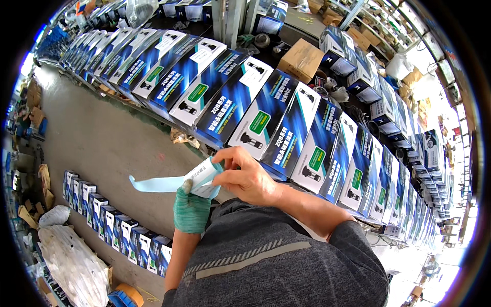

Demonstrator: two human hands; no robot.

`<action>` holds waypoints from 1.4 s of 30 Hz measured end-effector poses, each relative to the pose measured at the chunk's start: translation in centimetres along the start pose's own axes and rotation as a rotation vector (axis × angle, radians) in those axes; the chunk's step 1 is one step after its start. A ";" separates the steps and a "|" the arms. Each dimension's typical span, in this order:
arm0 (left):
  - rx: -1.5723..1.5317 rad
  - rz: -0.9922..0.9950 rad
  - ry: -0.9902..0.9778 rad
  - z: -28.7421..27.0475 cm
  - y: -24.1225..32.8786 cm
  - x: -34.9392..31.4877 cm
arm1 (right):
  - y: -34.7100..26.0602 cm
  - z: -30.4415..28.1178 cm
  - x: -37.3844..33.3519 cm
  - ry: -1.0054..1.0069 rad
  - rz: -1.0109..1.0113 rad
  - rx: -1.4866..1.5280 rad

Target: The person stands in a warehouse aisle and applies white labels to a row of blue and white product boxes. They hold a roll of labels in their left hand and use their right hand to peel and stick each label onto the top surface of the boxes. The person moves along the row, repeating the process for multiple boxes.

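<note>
My left hand (pixel 192 209), in a green knit glove, is closed on a roll of labels (pixel 205 176) in front of my chest. The labels are white with dark print, on pale blue backing. A loose tail of backing strip (pixel 158 184) sticks out to the left and curls at its end. My bare right hand (pixel 250 176) has thumb and fingers bent in a pinch at the right edge of the roll. Whether a single label is between those fingertips is hidden. Just beyond my hands stands a row of printed blue, black and white boxes (pixel 223 113).
The box row curves along a long bench on both sides. Behind it sit a brown carton (pixel 300 60) and more boxes (pixel 364 81). Smaller-looking boxes (pixel 123 233) line the floor at left, near a pale plastic-wrapped bundle (pixel 74 266). A metal post (pixel 232 23) rises behind the bench.
</note>
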State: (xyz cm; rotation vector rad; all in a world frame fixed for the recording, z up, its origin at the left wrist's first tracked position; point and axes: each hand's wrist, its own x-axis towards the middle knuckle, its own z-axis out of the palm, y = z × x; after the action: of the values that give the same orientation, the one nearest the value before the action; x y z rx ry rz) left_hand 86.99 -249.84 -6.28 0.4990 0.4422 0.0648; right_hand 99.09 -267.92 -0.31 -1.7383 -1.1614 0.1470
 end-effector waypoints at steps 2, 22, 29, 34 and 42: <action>-0.038 0.018 0.027 -0.3 -1.6 0.7 | -0.5 -2.0 0.1 0.088 -0.195 -0.060; 0.074 0.218 0.276 -1.3 -8.7 -1.6 | 26.5 -29.8 -4.5 -0.202 0.423 -0.154; 0.078 0.221 0.314 -0.3 -9.5 -2.0 | 27.7 -28.4 -4.6 -0.185 0.341 -0.397; 0.112 0.209 0.315 0.4 -9.9 -1.6 | 26.5 -28.0 -5.8 0.128 0.275 -0.932; 0.428 0.210 0.119 4.4 -8.8 -1.1 | 31.4 -25.4 -7.2 0.756 0.785 0.622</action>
State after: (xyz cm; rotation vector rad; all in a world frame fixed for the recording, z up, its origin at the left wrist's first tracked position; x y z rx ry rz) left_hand 87.49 -259.78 -6.58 0.9665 0.5213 0.2054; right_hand 129.43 -291.27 -14.98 -1.3802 0.1515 0.2573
